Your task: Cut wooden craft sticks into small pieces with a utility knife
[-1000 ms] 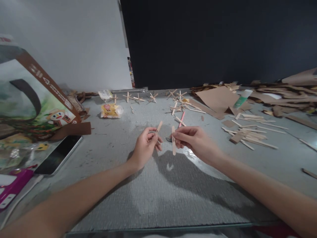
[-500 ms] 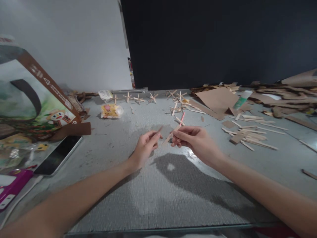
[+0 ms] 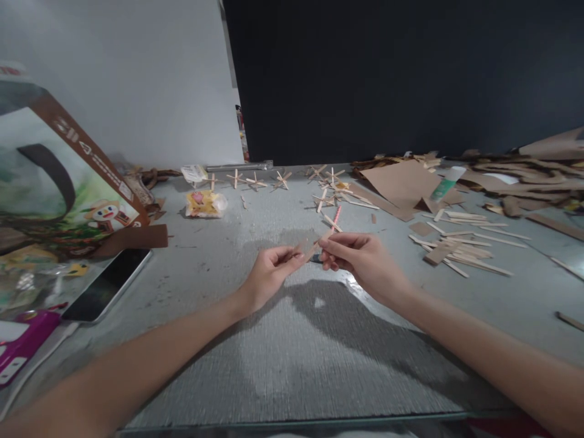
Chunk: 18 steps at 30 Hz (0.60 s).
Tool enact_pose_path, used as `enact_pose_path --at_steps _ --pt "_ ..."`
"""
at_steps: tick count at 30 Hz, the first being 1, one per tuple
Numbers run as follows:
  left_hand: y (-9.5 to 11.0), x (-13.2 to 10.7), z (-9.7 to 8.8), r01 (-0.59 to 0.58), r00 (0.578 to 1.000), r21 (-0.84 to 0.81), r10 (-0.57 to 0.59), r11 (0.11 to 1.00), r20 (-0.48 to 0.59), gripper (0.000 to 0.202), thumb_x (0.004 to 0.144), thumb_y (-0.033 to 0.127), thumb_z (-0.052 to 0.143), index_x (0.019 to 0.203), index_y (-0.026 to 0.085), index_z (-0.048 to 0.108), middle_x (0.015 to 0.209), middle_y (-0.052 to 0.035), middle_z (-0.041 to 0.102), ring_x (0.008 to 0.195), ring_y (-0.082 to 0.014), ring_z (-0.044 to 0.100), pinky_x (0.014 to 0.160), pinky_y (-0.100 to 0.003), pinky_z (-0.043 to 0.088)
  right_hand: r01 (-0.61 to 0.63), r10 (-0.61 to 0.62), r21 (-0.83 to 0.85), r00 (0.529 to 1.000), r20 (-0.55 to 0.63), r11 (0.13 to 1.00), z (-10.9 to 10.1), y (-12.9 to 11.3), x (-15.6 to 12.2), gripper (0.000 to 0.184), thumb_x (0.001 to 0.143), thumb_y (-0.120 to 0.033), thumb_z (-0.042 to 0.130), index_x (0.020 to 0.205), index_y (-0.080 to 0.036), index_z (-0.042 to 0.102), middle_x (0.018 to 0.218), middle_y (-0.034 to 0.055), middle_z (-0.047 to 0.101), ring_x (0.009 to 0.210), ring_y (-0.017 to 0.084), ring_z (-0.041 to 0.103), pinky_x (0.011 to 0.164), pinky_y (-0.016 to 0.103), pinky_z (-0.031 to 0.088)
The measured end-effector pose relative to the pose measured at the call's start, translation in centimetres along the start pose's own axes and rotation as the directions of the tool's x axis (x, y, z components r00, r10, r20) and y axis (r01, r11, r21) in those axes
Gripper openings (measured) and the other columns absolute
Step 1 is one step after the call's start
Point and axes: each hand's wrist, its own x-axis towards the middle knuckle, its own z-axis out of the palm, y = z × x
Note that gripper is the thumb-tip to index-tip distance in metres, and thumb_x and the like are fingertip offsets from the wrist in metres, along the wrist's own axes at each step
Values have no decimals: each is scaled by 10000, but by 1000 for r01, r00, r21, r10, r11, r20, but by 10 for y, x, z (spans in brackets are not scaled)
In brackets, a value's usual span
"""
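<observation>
Over the middle of the table my right hand (image 3: 362, 261) is closed, its thumb and fingers pinching a flat wooden stick (image 3: 314, 249) that slants down to the left. My left hand (image 3: 272, 271) pinches a thin, blurred wooden piece (image 3: 302, 244), its thumb tip at the lower end of the right hand's stick. Whether the two pieces touch I cannot tell. Just beyond the right fingers lie a pink striped rod (image 3: 336, 215) and a loose stick (image 3: 332, 223). A small dark object (image 3: 316, 258) shows between the hands, partly hidden.
Several crossed-stick stars (image 3: 283, 180) line the back. To the right are a pile of wooden sticks (image 3: 474, 252), a glue stick (image 3: 448, 184) and cardboard (image 3: 401, 184). A yellow packet (image 3: 204, 204), a phone (image 3: 108, 285) and a large printed box (image 3: 68, 170) stand or lie left.
My left hand has moved slightly right, bringing its thin piece and thumb up to the stick in my right hand. The right hand has barely moved.
</observation>
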Motion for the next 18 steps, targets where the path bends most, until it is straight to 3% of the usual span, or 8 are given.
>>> enact_pose_path --at_steps 5,18 --pt "4 -2 1 -15 1000 28 15 999 -8 466 823 618 765 734 182 629 666 30 405 630 -125 323 589 -289 229 6 -6 -10 1000 2 1000 0 -1 -1 361 746 -542 922 757 -196 822 705 60 725 606 154 608 599 339 469" --pt "-1 -4 0 -27 999 54 28 998 -24 460 846 615 762 896 164 689 685 33 420 630 -124 327 583 -276 241 -9 9 4 1000 -24 1000 0 1 1 422 688 -586 945 761 -193 809 697 51 728 612 151 627 580 313 485"
